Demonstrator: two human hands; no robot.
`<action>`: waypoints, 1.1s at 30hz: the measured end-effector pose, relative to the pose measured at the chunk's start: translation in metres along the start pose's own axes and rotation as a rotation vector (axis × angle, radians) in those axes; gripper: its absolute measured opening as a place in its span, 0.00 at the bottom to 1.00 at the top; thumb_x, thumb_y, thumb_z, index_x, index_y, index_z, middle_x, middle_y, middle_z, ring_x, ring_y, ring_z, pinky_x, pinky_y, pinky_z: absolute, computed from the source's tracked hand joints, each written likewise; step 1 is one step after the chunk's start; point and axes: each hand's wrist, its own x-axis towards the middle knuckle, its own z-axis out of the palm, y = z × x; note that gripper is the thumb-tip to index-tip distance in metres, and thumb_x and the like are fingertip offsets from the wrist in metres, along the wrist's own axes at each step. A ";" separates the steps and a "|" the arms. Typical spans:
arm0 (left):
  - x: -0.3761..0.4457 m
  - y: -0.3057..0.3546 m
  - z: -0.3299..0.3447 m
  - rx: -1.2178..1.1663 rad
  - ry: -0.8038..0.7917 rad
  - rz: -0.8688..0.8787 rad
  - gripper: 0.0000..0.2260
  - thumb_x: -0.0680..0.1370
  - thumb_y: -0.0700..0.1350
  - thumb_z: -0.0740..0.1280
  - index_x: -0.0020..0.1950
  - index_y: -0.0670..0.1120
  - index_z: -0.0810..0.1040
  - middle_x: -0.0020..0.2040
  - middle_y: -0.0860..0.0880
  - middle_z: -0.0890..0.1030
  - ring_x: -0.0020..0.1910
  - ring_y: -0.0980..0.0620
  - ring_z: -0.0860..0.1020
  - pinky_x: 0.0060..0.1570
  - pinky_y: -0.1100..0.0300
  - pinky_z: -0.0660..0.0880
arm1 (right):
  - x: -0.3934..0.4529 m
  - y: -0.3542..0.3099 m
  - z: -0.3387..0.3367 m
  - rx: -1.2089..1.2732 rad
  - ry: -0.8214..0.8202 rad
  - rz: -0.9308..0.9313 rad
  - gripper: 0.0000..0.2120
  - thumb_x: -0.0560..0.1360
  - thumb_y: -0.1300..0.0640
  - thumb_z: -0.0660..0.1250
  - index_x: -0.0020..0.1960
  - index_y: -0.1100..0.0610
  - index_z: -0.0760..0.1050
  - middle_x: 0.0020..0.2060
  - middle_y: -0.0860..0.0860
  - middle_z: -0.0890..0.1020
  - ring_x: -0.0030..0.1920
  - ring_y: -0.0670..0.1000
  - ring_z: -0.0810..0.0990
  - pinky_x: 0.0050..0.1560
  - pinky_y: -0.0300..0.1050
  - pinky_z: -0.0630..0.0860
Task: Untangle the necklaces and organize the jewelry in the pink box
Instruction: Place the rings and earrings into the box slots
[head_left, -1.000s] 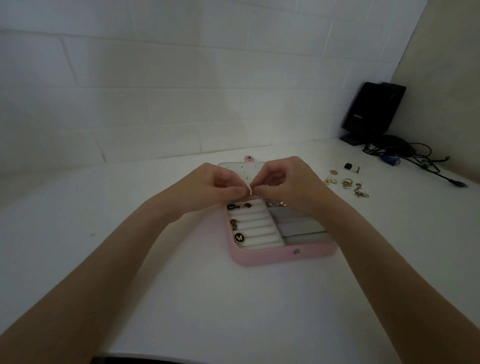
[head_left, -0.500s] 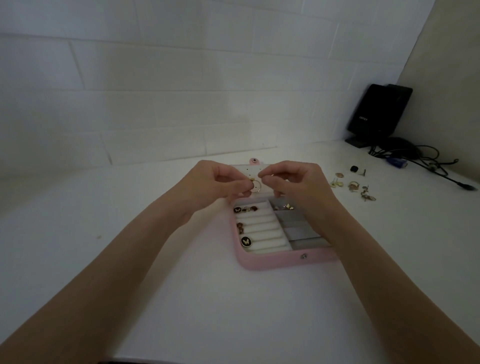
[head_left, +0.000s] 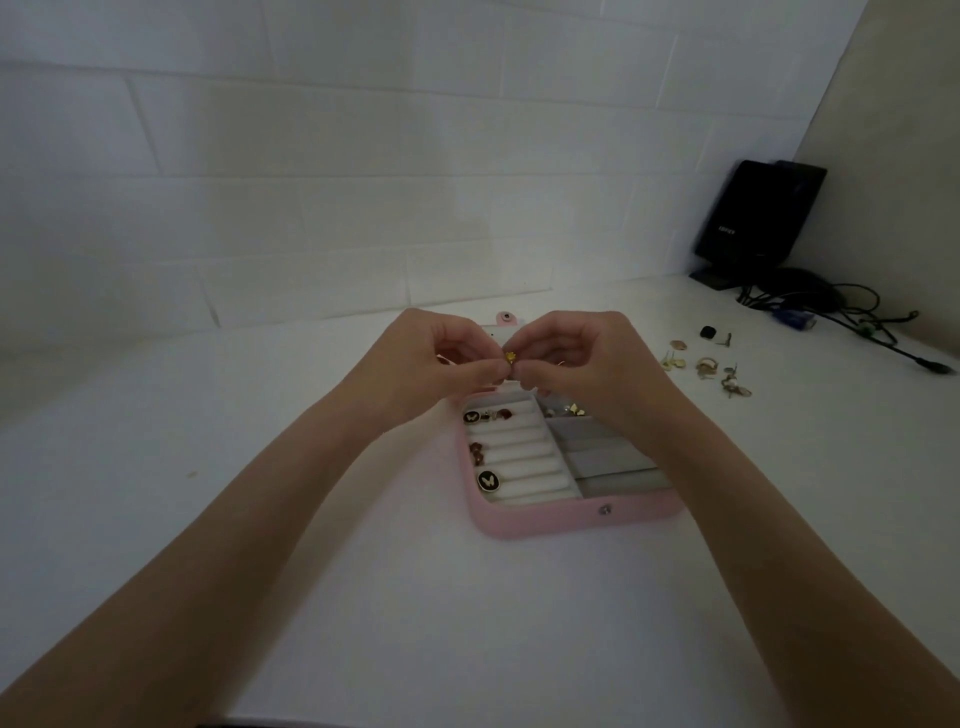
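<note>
Both hands meet above the far end of the open pink box (head_left: 571, 522). The left hand (head_left: 431, 358) and right hand (head_left: 576, 358) pinch a small gold piece (head_left: 510, 357) between curled fingertips. The ring rolls (head_left: 524, 457) hold two black butterfly pendants (head_left: 488, 480) and dark red pieces (head_left: 477, 453).

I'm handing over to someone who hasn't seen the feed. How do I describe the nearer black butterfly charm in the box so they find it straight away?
Start at the open pink jewelry box on the white table. On its left side are white ring rolls. The round black charm with a pale butterfly sits at their left end, nearest the person. A similar charm lies in the farthest row beside reddish pieces; this one sits alone.
</note>
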 end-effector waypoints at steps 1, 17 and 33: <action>0.000 0.000 -0.002 0.040 -0.014 0.011 0.06 0.71 0.39 0.72 0.37 0.49 0.81 0.31 0.57 0.82 0.32 0.63 0.77 0.36 0.72 0.72 | 0.000 -0.001 0.000 -0.042 -0.017 -0.021 0.08 0.69 0.70 0.71 0.46 0.60 0.80 0.36 0.55 0.83 0.34 0.48 0.81 0.40 0.38 0.80; -0.015 0.003 -0.008 0.293 -0.393 0.038 0.07 0.69 0.42 0.75 0.38 0.54 0.81 0.33 0.62 0.79 0.37 0.63 0.74 0.43 0.70 0.69 | -0.023 -0.014 -0.011 -0.043 -0.449 0.163 0.08 0.67 0.70 0.73 0.46 0.64 0.81 0.39 0.60 0.84 0.38 0.47 0.82 0.43 0.33 0.78; -0.019 0.018 -0.011 0.500 -0.544 -0.053 0.04 0.70 0.48 0.74 0.40 0.57 0.82 0.47 0.56 0.81 0.49 0.60 0.77 0.61 0.55 0.71 | -0.044 -0.020 0.001 -0.231 -0.279 -0.010 0.05 0.66 0.66 0.75 0.38 0.58 0.83 0.25 0.39 0.78 0.28 0.37 0.75 0.33 0.28 0.69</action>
